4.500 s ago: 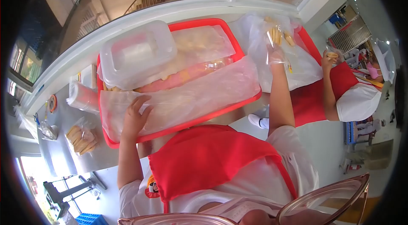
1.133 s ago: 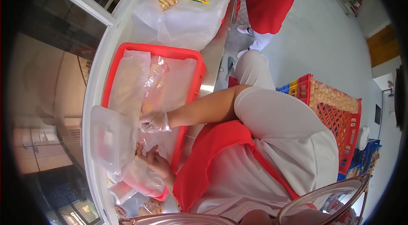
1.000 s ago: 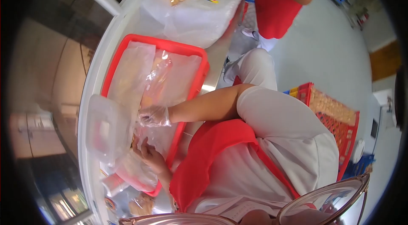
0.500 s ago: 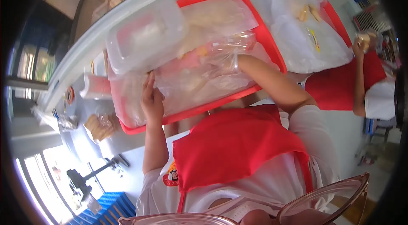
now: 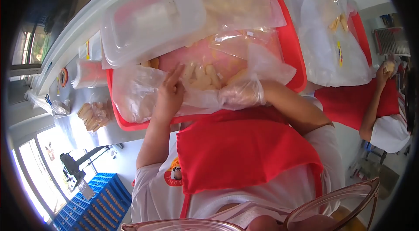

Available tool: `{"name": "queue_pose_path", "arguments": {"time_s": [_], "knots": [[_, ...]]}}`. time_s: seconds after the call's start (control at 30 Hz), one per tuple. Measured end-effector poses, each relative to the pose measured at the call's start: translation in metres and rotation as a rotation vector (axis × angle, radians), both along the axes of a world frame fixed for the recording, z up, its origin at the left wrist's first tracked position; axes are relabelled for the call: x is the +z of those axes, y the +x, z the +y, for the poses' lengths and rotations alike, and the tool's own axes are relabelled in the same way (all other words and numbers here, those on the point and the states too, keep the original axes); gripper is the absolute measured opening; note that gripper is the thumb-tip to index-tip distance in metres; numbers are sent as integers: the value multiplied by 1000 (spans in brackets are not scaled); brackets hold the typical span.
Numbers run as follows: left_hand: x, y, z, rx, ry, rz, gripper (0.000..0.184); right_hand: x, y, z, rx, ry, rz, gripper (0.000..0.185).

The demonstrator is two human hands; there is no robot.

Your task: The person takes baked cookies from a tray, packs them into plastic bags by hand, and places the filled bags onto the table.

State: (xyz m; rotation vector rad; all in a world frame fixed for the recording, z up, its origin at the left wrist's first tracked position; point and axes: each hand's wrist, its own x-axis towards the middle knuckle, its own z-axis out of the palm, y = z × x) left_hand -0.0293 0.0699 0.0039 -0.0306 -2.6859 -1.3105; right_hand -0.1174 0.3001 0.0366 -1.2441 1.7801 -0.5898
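Observation:
My left hand (image 5: pixel 170 93), bare, is over the near left part of the red tray (image 5: pixel 293 52), its fingers partly bent and apart, touching the translucent sheet (image 5: pixel 139 91). In a clear plastic glove, my right hand (image 5: pixel 241 94) has its fingers curled on the sheet's folded edge at the tray's near side. Between my hands lie several pale, finger-shaped pieces (image 5: pixel 204 77) on a pink layer. Clear packets (image 5: pixel 231 41) rest just beyond my right hand. A translucent plastic box (image 5: pixel 152 17) sits over the tray's far left corner.
At right, another sheet-covered red tray (image 5: pixel 361 39) holds a few pieces. Beyond it, a co-worker's hand (image 5: pixel 385 73) holds a small bag. To the left are a plastic roll (image 5: pixel 89 74), a bag of bread pieces (image 5: pixel 94 115) and blue scissors (image 5: pixel 48 99). Blue crates (image 5: pixel 94 202) stand below.
The near sheet has been folded back toward me, exposing the pale pieces. My right hand has moved toward me and now grips its edge. The view has swung back from its earlier sideways tilt.

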Motion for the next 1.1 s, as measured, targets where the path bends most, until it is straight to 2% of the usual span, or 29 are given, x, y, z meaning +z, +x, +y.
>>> {"name": "queue_pose_path", "arguments": {"time_s": [0.07,0.1,0.2,0.3,0.37,0.4,0.47,0.5,0.57,0.7,0.77,0.8,0.87,0.9,1.0,1.07,1.1], "knots": [[4,4,1,-37,-60,-98,48,-7,-5,4,-64,-13,76,20],[7,8,-1,-53,-117,-107,49,23,-8,-8,-192,355,20,16],[19,27,-4,-93,-197,-192,51,10,-22,-10,-96,335,176,17],[17,49,-7,-21,-155,-232,54,-12,-30,-26,-292,240,-311,24],[15,59,-8,85,-98,-230,57,-20,-32,-38,-318,245,-375,26],[16,63,-8,149,-65,-226,58,-8,-31,-53,-289,302,-278,25],[12,67,-8,242,-15,-159,59,-1,-24,-63,-97,140,107,22],[7,67,-9,271,1,-94,59,-5,-19,-63,69,-83,387,19],[2,69,-9,345,28,-17,58,-10,-9,-67,244,-234,646,17],[0,72,-9,501,164,26,55,-21,6,-92,296,155,749,19],[1,68,-13,531,297,29,55,-26,5,-92,282,86,807,19],[6,66,-13,546,356,5,56,-28,0,-85,249,-100,796,18],[16,64,-15,575,474,-45,60,-20,-13,-73,222,-216,804,21],[16,65,-17,577,480,-78,63,-5,-21,-69,227,-146,827,24],[16,66,-17,589,540,-44,62,-28,-46,-39,-32,-121,1029,37],[12,66,-16,605,509,-17,61,-44,-53,-20,-254,-62,1172,30],[9,65,-15,607,494,-1,60,-51,-55,-16,-204,-63,1184,34]]}}
